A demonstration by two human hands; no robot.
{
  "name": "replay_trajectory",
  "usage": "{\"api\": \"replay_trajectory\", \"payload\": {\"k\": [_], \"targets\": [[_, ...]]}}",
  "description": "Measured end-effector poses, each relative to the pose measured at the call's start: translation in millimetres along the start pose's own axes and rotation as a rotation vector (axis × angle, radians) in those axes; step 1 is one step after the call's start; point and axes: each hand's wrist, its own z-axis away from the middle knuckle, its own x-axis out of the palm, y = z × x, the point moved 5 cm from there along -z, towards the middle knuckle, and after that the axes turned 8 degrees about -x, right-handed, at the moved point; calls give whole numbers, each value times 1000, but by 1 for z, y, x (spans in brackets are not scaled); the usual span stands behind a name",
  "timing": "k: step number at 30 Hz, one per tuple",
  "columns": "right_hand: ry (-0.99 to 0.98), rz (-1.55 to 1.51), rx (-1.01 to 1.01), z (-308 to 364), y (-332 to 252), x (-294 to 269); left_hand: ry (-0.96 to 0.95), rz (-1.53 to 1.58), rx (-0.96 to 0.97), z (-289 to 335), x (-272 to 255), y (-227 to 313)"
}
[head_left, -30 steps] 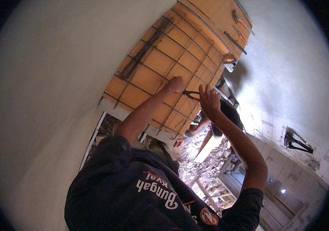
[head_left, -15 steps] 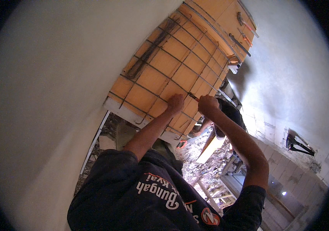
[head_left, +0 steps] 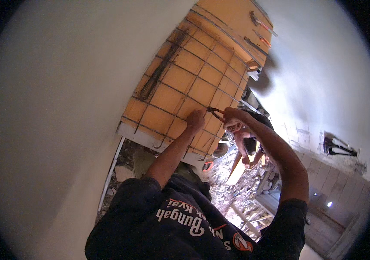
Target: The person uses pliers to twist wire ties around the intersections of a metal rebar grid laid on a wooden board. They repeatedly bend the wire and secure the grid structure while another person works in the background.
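A grid of thin steel reinforcing bars (head_left: 188, 94) lies over an orange-brown board (head_left: 179, 80) in front of me. My right hand (head_left: 235, 118) grips a pair of pincers (head_left: 215, 113) by its orange handles, which are spread apart. The dark jaws are at a bar crossing near the board's right side. Just left of the jaws, my left hand (head_left: 195, 119) is closed over the grid. What its fingers hold, if anything, is hidden.
A hammer (head_left: 260, 21), orange-handled pliers (head_left: 263, 40) and a dark bar (head_left: 256, 45) lie on the upper board. A co-worker (head_left: 250, 145) is below on the right, above rubble (head_left: 226, 186). Plain walls (head_left: 76, 86) flank the board. Long-handled black cutters (head_left: 340, 147) sit at the right wall.
The pincers' handles have spread apart in my right hand and turned slightly. My left hand stays in about the same spot on the grid. The co-worker's hands have come into view.
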Motion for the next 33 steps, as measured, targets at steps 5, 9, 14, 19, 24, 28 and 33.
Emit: {"api": "replay_trajectory", "payload": {"k": [5, 9, 14, 19, 24, 28, 33], "targets": [[-38, -368, 11, 7, -21, -32, -97, -71, -124, -10, 0, -9], [532, 644, -247, 23, -48, -19, -116, -81, -118, 1, 1, 2], [605, 697, 13, 37, -69, -19, -48, -99, -135, -2, -9, -7], [319, 26, 39, -12, -15, -6, -60, -83, -90, -3, 5, -8], [-261, -1042, 130, -25, 55, 27, -15, -4, -34, 1, 15, 19], [-141, -225, 238, 10, -16, -11, 26, -47, -69, -2, 2, -14], [-227, -68, 236, -6, -21, -10, 80, 267, -25, -6, 18, -7]]}}
